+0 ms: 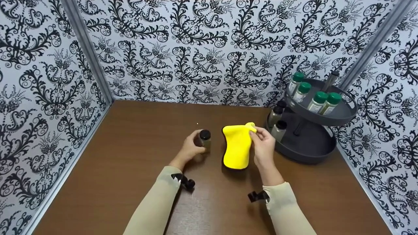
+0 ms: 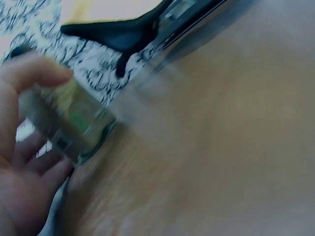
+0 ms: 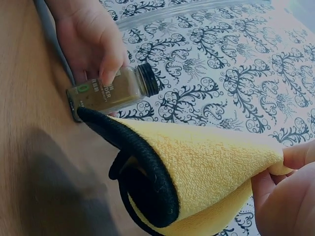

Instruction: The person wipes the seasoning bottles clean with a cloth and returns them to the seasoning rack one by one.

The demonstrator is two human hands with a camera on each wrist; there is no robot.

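My left hand (image 1: pixel 190 147) holds a glass spice jar (image 1: pixel 205 139) with a black lid, thumb on one side and fingers on the other. The jar stands at the middle of the brown table; a label with a green mark shows in the right wrist view. To its right, my right hand (image 1: pixel 265 145) pinches one corner of a yellow cloth (image 1: pixel 237 147) with black edging. The cloth (image 3: pixel 211 162) hangs folded from thumb and fingertips, its dark edge overlapping the jar's base (image 3: pixel 74 103) in the right wrist view.
A dark grey two-tier round rack (image 1: pixel 346 119) stands at the back right, close to my right hand. Its upper tier carries several green-capped jars (image 1: pixel 316 101); two black-capped jars (image 1: pixel 278 131) are on the lower one. Patterned walls (image 1: pixel 202 52) border the brown table (image 1: pixel 147 130).
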